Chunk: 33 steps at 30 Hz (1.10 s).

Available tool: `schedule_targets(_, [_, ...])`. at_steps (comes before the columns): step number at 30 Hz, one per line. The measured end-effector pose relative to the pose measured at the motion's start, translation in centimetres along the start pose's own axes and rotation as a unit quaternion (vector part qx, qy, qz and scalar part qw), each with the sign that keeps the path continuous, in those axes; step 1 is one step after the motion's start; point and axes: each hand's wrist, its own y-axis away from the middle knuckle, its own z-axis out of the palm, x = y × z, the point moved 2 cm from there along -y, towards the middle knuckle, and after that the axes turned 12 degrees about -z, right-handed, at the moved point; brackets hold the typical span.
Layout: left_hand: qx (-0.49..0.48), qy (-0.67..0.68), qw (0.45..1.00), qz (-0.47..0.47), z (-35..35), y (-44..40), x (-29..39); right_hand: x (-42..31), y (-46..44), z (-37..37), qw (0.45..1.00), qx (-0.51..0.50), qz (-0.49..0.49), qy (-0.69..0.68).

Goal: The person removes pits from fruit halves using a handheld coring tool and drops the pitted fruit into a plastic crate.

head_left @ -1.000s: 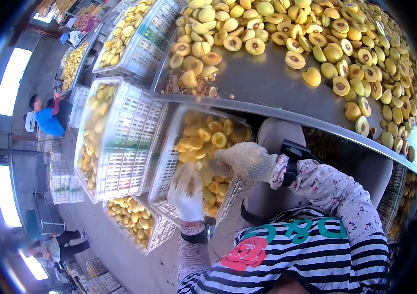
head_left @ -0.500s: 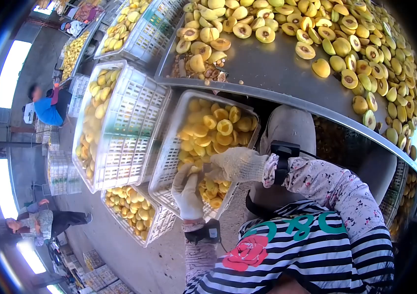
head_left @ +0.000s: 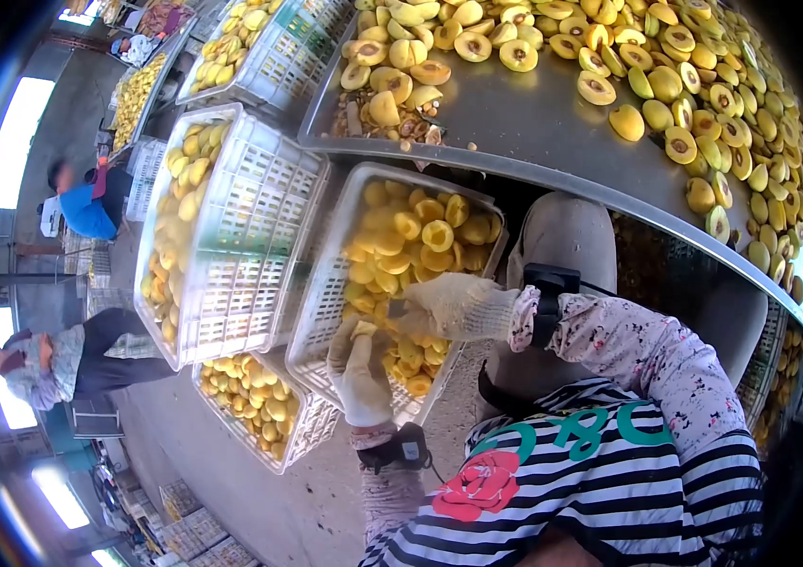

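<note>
My left hand (head_left: 361, 376), in a whitish glove, is closed at the near edge of a white crate (head_left: 318, 307), with a pale yellow piece of fruit (head_left: 364, 329) between thumb and fingers. Just right of it, my gloved right hand (head_left: 458, 307) is closed over the same crate. A small greyish thing (head_left: 398, 308) shows at its fingertips, too small to name. Halved yellow fruits (head_left: 437, 236) fill the crate beneath both hands.
A metal table (head_left: 515, 123) piled with halved fruit spans the top right. Full crates (head_left: 260, 227) stand left, another (head_left: 302, 430) below. One person (head_left: 90, 208) sits at far left; another (head_left: 61, 364) stands lower down.
The view has shifted slightly. My hands have moved a little apart compared with one second ago and stay over the crate. The standing person at far left has come closer.
</note>
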Motion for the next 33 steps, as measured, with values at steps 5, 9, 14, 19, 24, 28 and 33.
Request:
schedule_targets(5, [-0.021,0.073,0.996,-0.055,-0.6,-1.2,-1.1,1.3,-0.3,1.6,0.999,0.005,-0.03,0.022])
schedule_targets(9, [0.005,0.07,0.995,-0.065,-0.4,-0.8,-1.6,0.5,0.5,0.6,0.983,0.043,-0.05,0.169])
schedule_targets(14, [0.104,-0.236,0.945,0.203,4.5,2.7,1.5,3.0,0.1,0.3,0.989,0.075,0.057,0.112])
schedule_targets(19, [0.013,-0.247,0.907,0.342,9.5,5.9,3.0,-0.4,7.8,-4.5,0.99,0.13,0.043,-0.031])
schedule_targets(24, [-0.405,-0.425,0.764,0.269,20.4,7.1,0.9,-1.1,23.5,-9.9,0.875,0.415,0.037,-0.246])
schedule_targets(28, [-0.335,-0.344,0.835,0.268,28.8,2.6,-0.8,-0.9,37.8,-9.5,0.732,0.637,-0.018,-0.241])
schedule_targets(33, [-0.374,-0.461,0.732,0.335,40.0,-6.3,-6.8,-2.5,44.6,-5.8,0.638,0.749,0.071,-0.163])
